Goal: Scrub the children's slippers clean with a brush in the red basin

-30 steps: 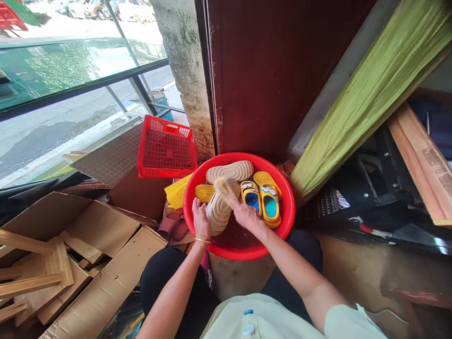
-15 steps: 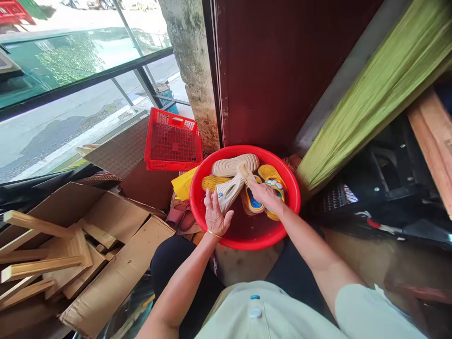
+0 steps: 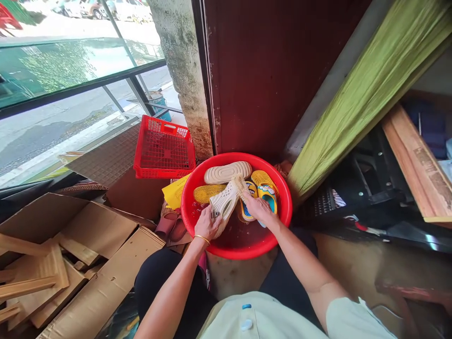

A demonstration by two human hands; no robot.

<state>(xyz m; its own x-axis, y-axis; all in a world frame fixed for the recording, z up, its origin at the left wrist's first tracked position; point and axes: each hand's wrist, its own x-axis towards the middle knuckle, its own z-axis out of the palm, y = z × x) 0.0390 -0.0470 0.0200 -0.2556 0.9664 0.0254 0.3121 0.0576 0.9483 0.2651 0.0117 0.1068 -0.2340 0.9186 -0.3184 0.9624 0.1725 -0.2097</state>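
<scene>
A round red basin (image 3: 289, 200) of dark water stands between my knees. My left hand (image 3: 206, 224) is closed on the heel end of a cream clog (image 3: 223, 201) with holes in its upper. My right hand (image 3: 260, 210) grips a scrub brush (image 3: 240, 189), its pale bristles against the clog's toe; the brush's body is mostly hidden under my fingers. Behind them a second cream clog (image 3: 228, 172) lies sole up. Yellow clogs (image 3: 265, 181) with blue insides crowd the right side of the basin, and a yellow sole (image 3: 208, 193) shows at the left.
Left of the basin are a red plastic crate (image 3: 164, 146), a yellow sheet (image 3: 173, 192) and dark pink shoes (image 3: 166, 224). A cardboard box (image 3: 106, 278) with wood pieces fills the lower left. A green curtain (image 3: 339, 122) hangs at the right, beside a dark red panel (image 3: 278, 75).
My left hand has gone from spread fingers beside the clog to a hold on its heel. My right hand keeps the brush at the toe. The whole view has shifted slightly.
</scene>
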